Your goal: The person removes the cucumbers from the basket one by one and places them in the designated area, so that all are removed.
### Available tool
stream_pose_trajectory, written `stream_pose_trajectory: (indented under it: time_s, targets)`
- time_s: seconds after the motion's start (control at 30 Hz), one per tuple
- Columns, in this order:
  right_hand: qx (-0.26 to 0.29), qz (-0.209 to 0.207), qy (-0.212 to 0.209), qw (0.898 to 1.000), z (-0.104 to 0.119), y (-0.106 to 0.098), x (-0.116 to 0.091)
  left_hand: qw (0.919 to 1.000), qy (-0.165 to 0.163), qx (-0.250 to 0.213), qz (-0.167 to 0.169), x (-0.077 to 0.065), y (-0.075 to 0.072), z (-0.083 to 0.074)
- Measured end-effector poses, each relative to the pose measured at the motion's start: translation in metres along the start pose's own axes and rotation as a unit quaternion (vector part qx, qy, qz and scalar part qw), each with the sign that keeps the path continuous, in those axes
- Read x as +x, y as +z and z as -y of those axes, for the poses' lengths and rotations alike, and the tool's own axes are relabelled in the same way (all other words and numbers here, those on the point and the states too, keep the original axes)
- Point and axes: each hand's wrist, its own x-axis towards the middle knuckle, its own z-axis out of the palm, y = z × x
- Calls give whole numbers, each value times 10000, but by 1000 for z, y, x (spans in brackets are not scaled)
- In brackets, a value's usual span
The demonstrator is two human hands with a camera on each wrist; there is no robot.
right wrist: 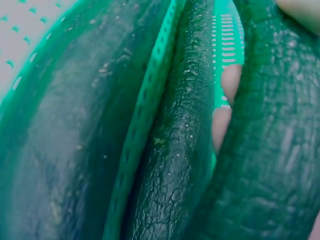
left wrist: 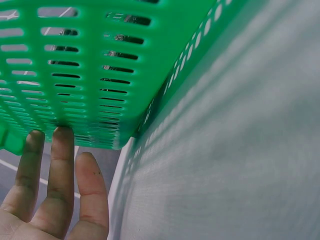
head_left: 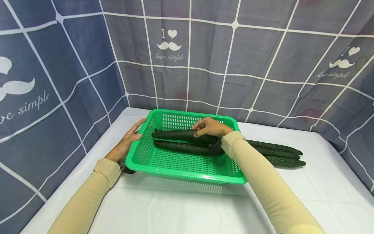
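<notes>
A green plastic basket [head_left: 187,177] with slotted walls stands before me, two long dark green cucumbers visible inside it in the head view. My right hand [head_left: 211,126] reaches over it and grips the rear cucumber [head_left: 175,135], thumb on the near side, fingers beyond. The front cucumber [head_left: 178,146] lies alongside, partly behind my wrist. In the right wrist view the held cucumber [right wrist: 270,130] fills the right side, with others beside it. At the basket's left end my left hand [head_left: 125,143] touches the wall, its fingers [left wrist: 61,170] fairly straight in the left wrist view.
Several more cucumbers [head_left: 280,152] lie side by side on the white tablecloth [head_left: 163,208], right of the basket and partly hidden by the right forearm. A grey checked curtain [head_left: 204,48] hangs behind the table and along both sides.
</notes>
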Motion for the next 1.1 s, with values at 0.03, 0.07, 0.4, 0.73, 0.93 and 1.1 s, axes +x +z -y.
stream_pose_trajectory:
  time_s: [0.03,0.07,0.4,0.73,0.93,1.1]
  targets:
    - [1,-40,-8,10000,0,0,0,10000,-3,-49,10,0,0,0]
    - [16,-86,-10,10000,0,0,0,10000,0,-54,14,0,0,0]
    - [158,-444,-141,9988,-1,-4,2,9998,-15,167,-79,2,0,1]
    - [276,-754,-682,9944,4,-9,-3,9999,1,111,-59,1,0,-1]
    - [68,-817,-1093,9906,6,-10,-6,9997,42,226,-97,1,0,0]
    - [56,-956,-1130,9890,13,-11,-9,9991,133,362,-155,2,-2,3]
